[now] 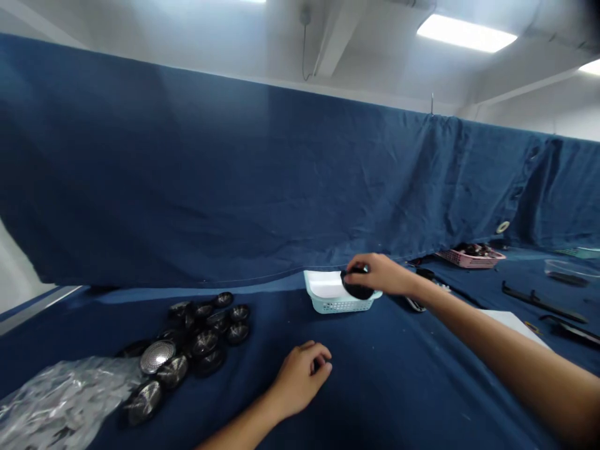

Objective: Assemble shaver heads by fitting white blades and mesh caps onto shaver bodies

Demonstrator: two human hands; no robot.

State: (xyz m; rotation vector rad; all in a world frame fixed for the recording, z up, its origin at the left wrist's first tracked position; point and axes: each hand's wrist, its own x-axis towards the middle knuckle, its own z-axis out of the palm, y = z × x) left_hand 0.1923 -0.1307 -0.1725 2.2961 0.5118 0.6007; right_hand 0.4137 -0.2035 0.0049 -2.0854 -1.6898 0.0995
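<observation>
My right hand (382, 274) reaches far forward over a small pale basket (328, 301) and grips a round black disc-shaped part (357, 289) at the basket's right rim. My left hand (302, 374) rests on the blue cloth nearer to me, fingers curled loosely inward with nothing seen in them. To its left lies a pile of several round black and mesh-faced parts (197, 340).
A crinkled clear plastic bag (56, 400) lies at the lower left. A pink basket (471, 256) with dark items stands far right, near black strips (539, 299) and a white sheet (513, 325). A blue cloth curtain (281, 187) hangs behind the table.
</observation>
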